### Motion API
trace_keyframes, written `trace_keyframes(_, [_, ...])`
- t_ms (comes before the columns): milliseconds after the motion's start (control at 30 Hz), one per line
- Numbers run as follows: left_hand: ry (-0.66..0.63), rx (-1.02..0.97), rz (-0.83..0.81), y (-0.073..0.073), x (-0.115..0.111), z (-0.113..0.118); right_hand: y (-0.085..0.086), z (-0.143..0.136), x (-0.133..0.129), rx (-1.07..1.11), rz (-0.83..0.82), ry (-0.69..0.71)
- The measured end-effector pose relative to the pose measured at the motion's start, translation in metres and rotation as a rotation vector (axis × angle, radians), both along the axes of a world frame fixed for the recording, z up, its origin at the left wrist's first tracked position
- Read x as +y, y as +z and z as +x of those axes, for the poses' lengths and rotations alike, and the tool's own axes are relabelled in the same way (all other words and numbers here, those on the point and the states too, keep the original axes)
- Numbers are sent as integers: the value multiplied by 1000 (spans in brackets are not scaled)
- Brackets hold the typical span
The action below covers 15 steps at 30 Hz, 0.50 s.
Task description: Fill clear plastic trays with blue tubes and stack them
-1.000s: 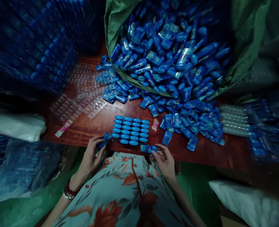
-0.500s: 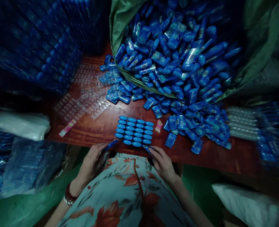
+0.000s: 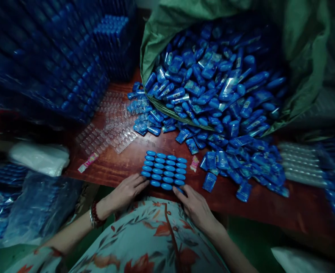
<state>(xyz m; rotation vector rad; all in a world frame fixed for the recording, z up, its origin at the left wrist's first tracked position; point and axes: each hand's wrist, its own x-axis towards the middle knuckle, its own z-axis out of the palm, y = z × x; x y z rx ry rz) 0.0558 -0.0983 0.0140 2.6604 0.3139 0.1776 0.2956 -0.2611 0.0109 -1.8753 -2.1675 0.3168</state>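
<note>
A block of small flat blue containers [image 3: 164, 170] stands in close rows near the table's front edge, their rounded oval ends facing up. My left hand [image 3: 132, 188] reaches to the block's near left corner, its fingers close together and bent down. Whatever lies under those fingertips is hidden. At the near right corner, my right hand [image 3: 194, 203] pinches a blue container [image 3: 180, 189] between thumb and fingers, right against the block.
A green sack [image 3: 153, 49] spills loose blue containers [image 3: 235, 151] over the table [image 3: 105, 172]. Clear plastic trays [image 3: 113, 129] lie left, a grey tray [image 3: 301, 163] right. Pink labels [image 3: 194, 163] flank the block. Filled trays [image 3: 110, 34] are stacked at the back left.
My left hand has moved in from holding a blue container beside the block to its near left corner. My right hand has brought its container up against the block. The view has shifted.
</note>
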Motion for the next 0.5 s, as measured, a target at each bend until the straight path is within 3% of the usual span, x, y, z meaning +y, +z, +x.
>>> trace_keyframes(167, [82, 13, -24, -11, -5, -7, -7, -2, 6, 103, 119, -55])
trace_keyframes(267, [137, -33, -1, -20, -15, -14, -15, -4, 4, 30, 251, -132])
trace_keyframes(400, [312, -171, 231, -42, -27, -15, -27, -8, -4, -191, 474, -265])
trace_keyframes(500, [414, -225, 343, -54, -24, -4, -34, -8, 1, -236, 576, -282])
